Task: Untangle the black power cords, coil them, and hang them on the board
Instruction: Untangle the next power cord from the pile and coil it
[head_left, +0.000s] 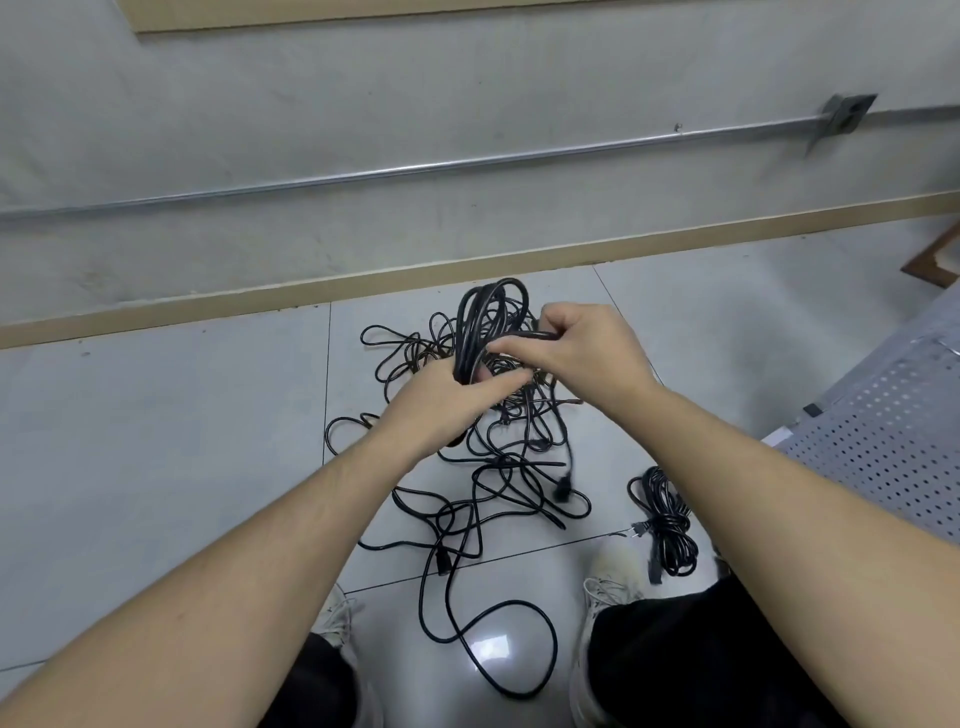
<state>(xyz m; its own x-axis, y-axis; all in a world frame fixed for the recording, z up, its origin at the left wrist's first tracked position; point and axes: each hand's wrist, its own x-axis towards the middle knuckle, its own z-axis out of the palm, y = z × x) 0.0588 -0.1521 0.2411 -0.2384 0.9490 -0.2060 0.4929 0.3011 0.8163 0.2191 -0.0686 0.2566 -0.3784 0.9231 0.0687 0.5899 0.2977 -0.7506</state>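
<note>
At frame centre, the left hand (447, 395) grips a coiled bundle of black power cord (480, 322) while the right hand (576, 348) pinches its free end, apparently wrapping it. Tangled cords (498, 483) sprawl below on the tiled floor (156, 415); a finished coil (665, 514) lies lower right. Next, likely, securing the wrap.

No legible text — none anywhere
</note>
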